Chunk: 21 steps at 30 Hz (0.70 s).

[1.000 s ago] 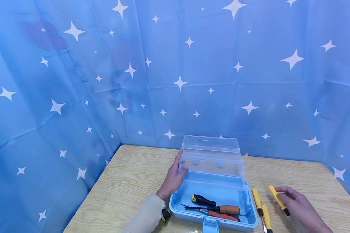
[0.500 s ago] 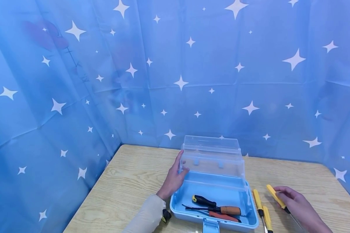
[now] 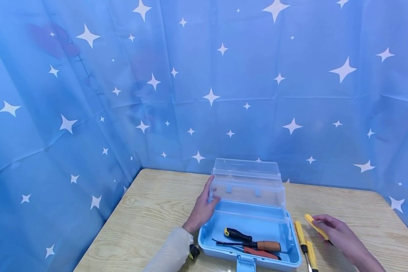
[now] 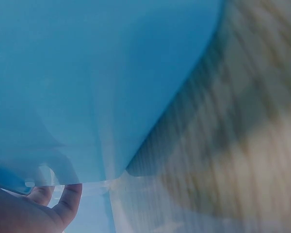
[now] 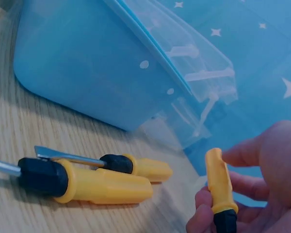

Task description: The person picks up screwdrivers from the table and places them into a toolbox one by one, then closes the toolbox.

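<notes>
My left hand (image 3: 202,211) holds the left edge of the toolbox's clear lid (image 3: 248,189), with the thumb in front. The light blue toolbox (image 3: 275,264) stands open. Inside lie a black-handled screwdriver (image 3: 237,234), an orange-brown-handled screwdriver (image 3: 268,245) and a tool with a red handle (image 3: 261,252). To the right of the box, my right hand (image 3: 340,236) pinches a yellow-handled screwdriver (image 5: 219,179) by its handle, shaft pointing back under the palm. Between this hand and the box, two more yellow-handled screwdrivers, one farther (image 5: 150,168) and one nearer (image 5: 121,187), lie on the table.
A small black and yellow object (image 3: 193,251) sits by the box's left side, below the left sleeve (image 3: 173,249). The toolbox's front latch (image 3: 245,263) hangs down. Behind the wooden table (image 3: 139,211) hangs a blue curtain (image 3: 190,113) with white stars.
My right hand has shifted slightly left toward the toolbox with the yellow-handled screwdriver, whose handle now leans farther left. The left hand keeps its place on the lid.
</notes>
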Motion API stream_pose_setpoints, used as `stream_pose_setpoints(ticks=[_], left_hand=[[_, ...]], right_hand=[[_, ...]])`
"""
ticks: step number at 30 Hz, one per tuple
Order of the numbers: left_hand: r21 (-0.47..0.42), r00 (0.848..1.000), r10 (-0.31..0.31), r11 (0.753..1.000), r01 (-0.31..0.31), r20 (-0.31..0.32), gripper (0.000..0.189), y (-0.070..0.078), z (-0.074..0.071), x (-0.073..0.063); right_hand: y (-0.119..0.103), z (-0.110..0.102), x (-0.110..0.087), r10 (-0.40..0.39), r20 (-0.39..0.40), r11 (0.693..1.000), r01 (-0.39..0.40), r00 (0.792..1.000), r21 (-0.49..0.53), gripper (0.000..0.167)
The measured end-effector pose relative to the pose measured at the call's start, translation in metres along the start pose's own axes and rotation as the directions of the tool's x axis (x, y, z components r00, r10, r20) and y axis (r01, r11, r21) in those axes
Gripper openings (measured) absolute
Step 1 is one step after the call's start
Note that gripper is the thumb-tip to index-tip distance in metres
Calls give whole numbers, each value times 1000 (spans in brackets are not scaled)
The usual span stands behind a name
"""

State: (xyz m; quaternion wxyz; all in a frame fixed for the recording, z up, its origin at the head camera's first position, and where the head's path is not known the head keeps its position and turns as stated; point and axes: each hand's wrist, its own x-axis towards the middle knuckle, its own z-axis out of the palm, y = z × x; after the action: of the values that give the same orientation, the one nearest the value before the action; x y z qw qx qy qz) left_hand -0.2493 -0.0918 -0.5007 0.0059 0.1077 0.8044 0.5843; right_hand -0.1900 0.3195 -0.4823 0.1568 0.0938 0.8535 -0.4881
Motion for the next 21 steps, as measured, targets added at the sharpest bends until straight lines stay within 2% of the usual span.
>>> stream_pose_setpoints(ticks=[7,21], left_hand=[[3,1000,-3,1000,3,0,66,-1,0,1],[22,1000,-6,1000,6,-12,66,0,1,1]], right_hand=[[-6,-1,-2,-85,8,996,85,996,-3,50],[-24,-7,-2,-188,-34,979,184,982,-84,49]])
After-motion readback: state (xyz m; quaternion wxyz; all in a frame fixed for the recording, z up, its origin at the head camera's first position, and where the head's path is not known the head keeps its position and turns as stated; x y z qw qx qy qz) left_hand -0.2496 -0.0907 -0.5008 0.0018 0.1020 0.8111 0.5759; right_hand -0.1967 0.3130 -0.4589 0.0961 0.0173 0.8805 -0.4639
